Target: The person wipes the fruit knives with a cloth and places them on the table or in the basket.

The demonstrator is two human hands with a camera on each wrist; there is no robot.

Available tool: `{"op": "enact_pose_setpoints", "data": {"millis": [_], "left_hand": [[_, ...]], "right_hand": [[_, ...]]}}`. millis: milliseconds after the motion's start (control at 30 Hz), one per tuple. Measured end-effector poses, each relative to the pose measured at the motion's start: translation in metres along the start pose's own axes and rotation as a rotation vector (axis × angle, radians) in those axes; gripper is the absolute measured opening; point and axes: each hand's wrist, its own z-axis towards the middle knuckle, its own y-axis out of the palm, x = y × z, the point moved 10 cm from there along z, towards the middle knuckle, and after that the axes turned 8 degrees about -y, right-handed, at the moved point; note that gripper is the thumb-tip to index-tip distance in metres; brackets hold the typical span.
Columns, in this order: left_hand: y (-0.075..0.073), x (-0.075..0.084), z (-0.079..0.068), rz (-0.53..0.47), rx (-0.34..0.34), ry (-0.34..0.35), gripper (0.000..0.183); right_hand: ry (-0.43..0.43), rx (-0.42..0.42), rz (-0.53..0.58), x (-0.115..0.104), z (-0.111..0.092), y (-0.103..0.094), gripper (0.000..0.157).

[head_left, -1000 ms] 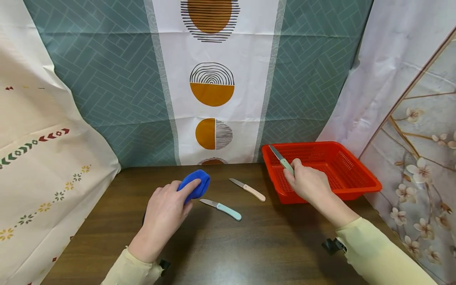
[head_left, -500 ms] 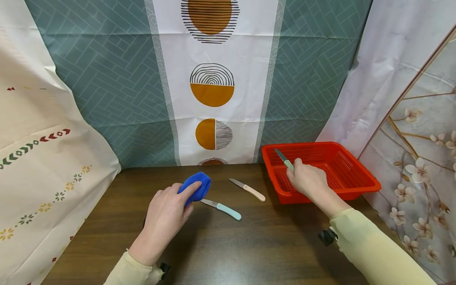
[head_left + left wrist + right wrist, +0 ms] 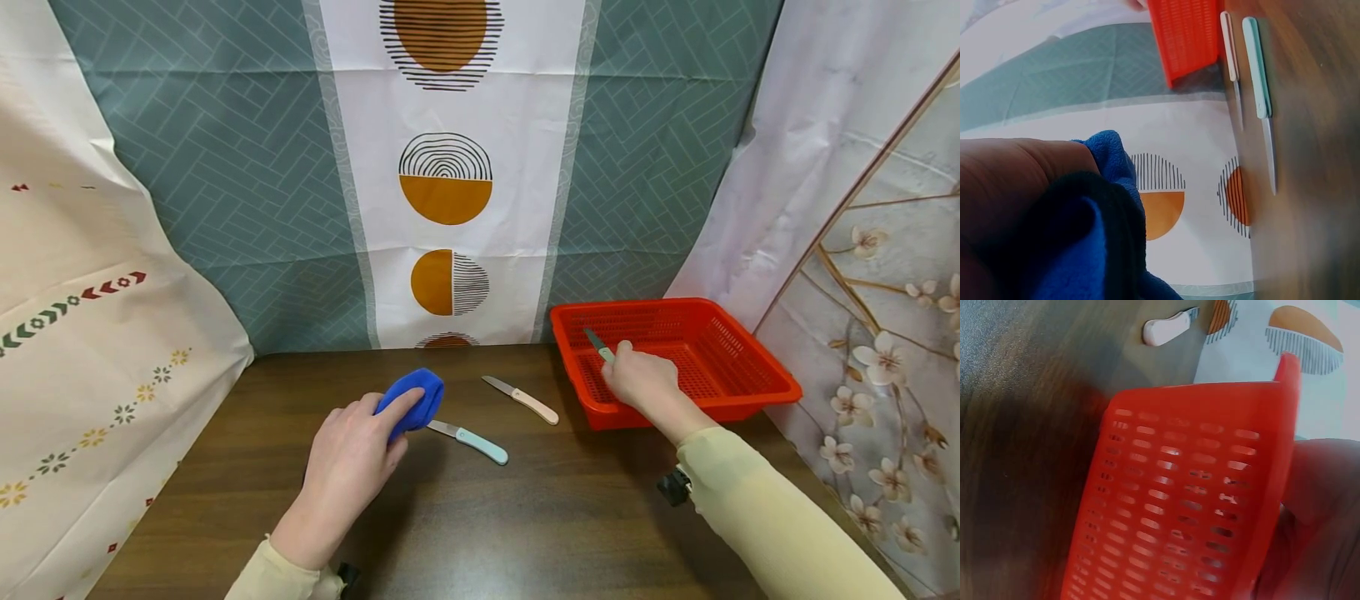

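In the head view my left hand (image 3: pixel 351 457) grips a folded blue cloth (image 3: pixel 414 402) above the table. Just right of the cloth lies a knife with a light blue handle (image 3: pixel 482 446), its blade tip hidden behind the cloth. Farther back rests a knife with a cream handle (image 3: pixel 536 406). My right hand (image 3: pixel 643 382) reaches over the near left side of the red plastic basket (image 3: pixel 592 414), holding a knife with a pale green handle (image 3: pixel 606 354). That knife's blade points down into the basket, and most of its handle is covered by my fingers.
The dark wooden table (image 3: pixel 480 533) carries all of this. Behind it hangs a green and white patterned curtain (image 3: pixel 525 183). A cream patterned cloth (image 3: pixel 127 350) borders the left side, and a flowered cloth (image 3: pixel 885 417) borders the right.
My right hand has lowered the green-handled knife deeper into the basket. My left hand and the blue cloth have shifted slightly down, covering more of the blue-handled knife's blade.
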Motion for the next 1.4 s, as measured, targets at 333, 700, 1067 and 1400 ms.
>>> {"op": "enact_pose_setpoints", "data": {"millis": [333,700,1067,1400], "left_hand": [[0.005,-0.001,-0.007,-0.014,0.008,-0.003,0.060],[0.003,0.001,-0.008,-0.015,0.020,0.007,0.060],[0.009,0.000,-0.013,-0.014,-0.012,-0.009,0.057],[0.013,-0.001,-0.017,-0.008,-0.028,-0.016,0.058]], "right_hand": [[0.064,-0.150,-0.015,0.003,0.018,0.026,0.062],[0.104,-0.238,-0.022,0.011,0.033,0.045,0.055],[0.075,-0.340,-0.002,0.021,0.045,0.069,0.037],[0.010,-0.462,0.029,0.095,0.122,0.165,0.032]]}}
